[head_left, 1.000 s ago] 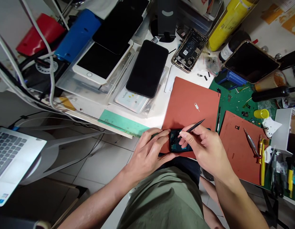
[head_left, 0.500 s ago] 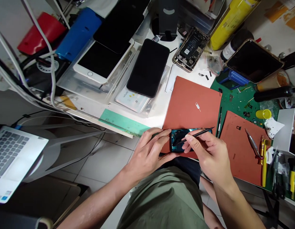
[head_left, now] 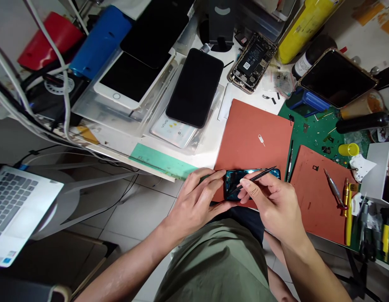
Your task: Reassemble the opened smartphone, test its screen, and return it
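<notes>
A phone body [head_left: 232, 178] with a shiny blue-teal interior lies open at the near edge of an orange-brown mat [head_left: 254, 126]. My left hand [head_left: 197, 195] grips its left end between the thumb below and the fingers above. In my right hand [head_left: 272, 201], pinched between thumb and fingers, is a slim black spudger [head_left: 264, 172]. One end slants down into the left part of the phone body; the pointed other end sticks up to the right. That hand covers part of the phone's right half. A SIM eject pin [head_left: 261, 140] rests farther back on the mat.
Right of the mat lie a thin metal tool [head_left: 289, 161] and a second mat [head_left: 323, 201] with screwdrivers [head_left: 334, 188]. Behind are a black-screened phone [head_left: 196, 88], a white phone [head_left: 116, 96] and an opened phone [head_left: 252, 63]. A laptop [head_left: 21, 209] is at left.
My right hand and the spudger have shifted slightly left over the phone body. My left hand keeps its grip. The view has moved a little.
</notes>
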### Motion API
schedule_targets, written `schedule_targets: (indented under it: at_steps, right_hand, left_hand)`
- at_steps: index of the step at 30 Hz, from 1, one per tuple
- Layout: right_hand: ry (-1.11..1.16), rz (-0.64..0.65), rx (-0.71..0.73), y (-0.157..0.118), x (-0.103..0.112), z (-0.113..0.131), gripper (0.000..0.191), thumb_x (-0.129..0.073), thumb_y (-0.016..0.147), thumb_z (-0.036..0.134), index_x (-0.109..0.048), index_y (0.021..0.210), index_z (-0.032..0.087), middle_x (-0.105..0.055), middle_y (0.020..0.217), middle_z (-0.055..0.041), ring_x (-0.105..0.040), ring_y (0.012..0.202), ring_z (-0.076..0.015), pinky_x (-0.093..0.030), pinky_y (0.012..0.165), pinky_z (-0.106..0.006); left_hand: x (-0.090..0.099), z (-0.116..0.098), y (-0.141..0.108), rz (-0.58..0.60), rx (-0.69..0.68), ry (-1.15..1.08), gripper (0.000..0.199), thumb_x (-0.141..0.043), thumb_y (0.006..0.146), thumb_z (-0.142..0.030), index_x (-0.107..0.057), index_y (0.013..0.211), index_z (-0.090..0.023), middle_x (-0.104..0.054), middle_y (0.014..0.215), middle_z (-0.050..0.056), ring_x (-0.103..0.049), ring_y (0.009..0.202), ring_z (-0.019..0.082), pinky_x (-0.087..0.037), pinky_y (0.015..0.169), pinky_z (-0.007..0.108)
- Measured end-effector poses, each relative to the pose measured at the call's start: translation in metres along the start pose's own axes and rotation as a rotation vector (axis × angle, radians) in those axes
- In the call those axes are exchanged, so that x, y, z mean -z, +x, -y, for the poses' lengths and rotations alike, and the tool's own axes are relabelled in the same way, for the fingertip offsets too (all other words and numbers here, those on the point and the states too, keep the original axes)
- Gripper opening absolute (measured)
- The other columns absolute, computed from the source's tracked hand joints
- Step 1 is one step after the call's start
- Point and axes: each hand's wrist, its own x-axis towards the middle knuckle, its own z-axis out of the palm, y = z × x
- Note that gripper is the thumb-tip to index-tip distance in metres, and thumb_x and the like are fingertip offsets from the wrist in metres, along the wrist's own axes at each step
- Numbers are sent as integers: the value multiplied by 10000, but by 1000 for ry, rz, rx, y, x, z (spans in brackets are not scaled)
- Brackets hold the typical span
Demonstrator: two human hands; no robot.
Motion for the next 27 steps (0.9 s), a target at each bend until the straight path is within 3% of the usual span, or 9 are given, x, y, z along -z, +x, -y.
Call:
schedule_targets:
  at_steps: [18,27]
  right_hand:
    - [2,-121,88,20,-7,2,171,-758,1012,367,-782,953,208,-803,749,7,-770,639,-140,-640,642,-231]
    - [-4,-109,75,19,-7,5,181,-759,1006,369,-774,943,200,-792,718,8,-763,613,-143,-632,615,-234]
  left_hand:
    - [1,-2,1,0,2,13,710,-911,874,-302,-539,1454,-134,-745,1368,205,-622,1278,329,-591,1059,510]
    - [1,-1,1,2,7,10,677,-894,894,-322,-539,1441,-141,-748,1357,205,-618,1273,321,-590,1048,503]
